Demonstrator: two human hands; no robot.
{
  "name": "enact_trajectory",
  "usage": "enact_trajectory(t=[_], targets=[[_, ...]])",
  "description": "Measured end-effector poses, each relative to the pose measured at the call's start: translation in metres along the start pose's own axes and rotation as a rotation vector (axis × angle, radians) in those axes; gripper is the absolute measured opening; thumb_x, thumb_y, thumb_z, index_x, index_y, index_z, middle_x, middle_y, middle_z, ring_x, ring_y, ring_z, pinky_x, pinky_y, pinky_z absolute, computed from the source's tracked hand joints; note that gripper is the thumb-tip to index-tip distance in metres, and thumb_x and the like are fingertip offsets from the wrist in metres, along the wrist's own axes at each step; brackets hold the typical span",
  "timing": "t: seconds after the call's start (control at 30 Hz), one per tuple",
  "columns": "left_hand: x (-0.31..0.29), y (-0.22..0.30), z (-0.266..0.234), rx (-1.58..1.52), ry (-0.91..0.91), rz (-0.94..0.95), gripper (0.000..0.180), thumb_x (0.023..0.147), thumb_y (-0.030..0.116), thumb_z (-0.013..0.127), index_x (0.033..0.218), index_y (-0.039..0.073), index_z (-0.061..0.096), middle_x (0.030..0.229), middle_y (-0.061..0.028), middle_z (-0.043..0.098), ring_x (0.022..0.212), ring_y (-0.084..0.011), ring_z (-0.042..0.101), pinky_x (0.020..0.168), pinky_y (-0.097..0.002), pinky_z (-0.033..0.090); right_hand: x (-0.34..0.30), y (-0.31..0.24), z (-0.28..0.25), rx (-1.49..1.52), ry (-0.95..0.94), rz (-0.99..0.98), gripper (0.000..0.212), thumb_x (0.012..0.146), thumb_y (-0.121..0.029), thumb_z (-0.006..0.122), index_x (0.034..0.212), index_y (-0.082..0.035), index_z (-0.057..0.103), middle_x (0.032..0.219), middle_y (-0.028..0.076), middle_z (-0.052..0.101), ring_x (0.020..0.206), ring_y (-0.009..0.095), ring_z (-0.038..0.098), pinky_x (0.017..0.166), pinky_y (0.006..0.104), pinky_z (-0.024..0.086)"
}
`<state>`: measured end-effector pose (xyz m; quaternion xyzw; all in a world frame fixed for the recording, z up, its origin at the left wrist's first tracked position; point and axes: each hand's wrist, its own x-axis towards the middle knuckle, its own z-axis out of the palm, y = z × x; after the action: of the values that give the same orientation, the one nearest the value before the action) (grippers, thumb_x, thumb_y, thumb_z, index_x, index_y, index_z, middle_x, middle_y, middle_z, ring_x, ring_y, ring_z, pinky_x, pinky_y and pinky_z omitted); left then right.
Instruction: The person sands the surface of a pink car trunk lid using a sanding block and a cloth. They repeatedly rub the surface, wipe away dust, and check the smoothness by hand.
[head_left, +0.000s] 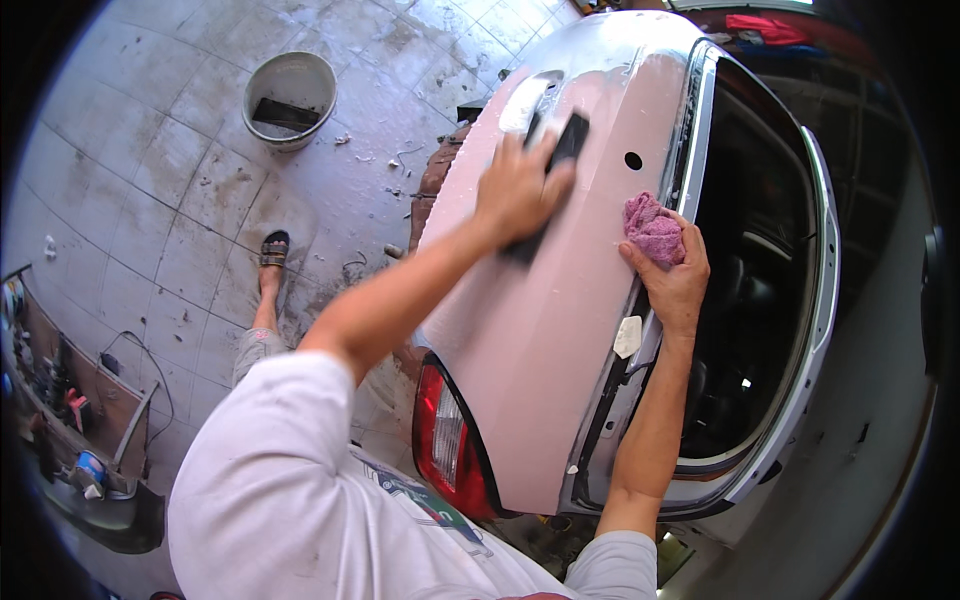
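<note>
A car's pink-coated side panel lies below my hands, with a bare silvery patch toward its far end. My left hand is closed around a long black sanding block that lies against the panel; both are slightly blurred. In my right hand is a crumpled pink cloth, pinched between thumb and fingers at the edge of the car's window opening. A round dark hole shows in the panel between my two hands, nearer the cloth.
A grey bucket with a dark flat piece inside stands on the stained tile floor. My sandalled foot is at the left. A red tail light sits at the panel's near end. Loose car parts lie at the lower left.
</note>
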<state>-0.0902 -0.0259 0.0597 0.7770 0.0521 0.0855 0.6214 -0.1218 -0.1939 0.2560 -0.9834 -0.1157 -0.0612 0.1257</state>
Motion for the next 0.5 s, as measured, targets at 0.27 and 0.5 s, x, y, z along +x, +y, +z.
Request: enact_trajectory(t=[0.27, 0.5], targets=[[-0.016, 0.007, -0.023, -0.034, -0.057, -0.036, 0.066, 0.102, 0.054, 0.06, 0.149, 0.008, 0.057, 0.134, -0.0278, 0.055, 0.123, -0.0462, 0.062, 0.101, -0.0556, 0.053, 0.006, -0.006, -0.003, -0.046, -0.01, -0.025, 0.069, 0.073, -0.042, 0.1, 0.126, -0.008, 0.071, 0.117, 0.009, 0.072, 0.107, 0.027, 0.072, 0.094, 0.0392, 0.059], [0.165, -0.018, 0.029, 0.098, -0.155, -0.161, 0.092, 0.089, 0.075, 0.067, 0.144, 0.002, 0.058, 0.142, -0.0308, 0.057, 0.131, -0.0448, 0.061, 0.109, -0.0531, 0.05, 0.003, -0.005, -0.003, -0.04, -0.005, -0.007, 0.068, 0.073, -0.041, 0.1, 0.126, -0.009, 0.071, 0.117, 0.009, 0.071, 0.106, 0.027, 0.072, 0.094, 0.04, 0.06]])
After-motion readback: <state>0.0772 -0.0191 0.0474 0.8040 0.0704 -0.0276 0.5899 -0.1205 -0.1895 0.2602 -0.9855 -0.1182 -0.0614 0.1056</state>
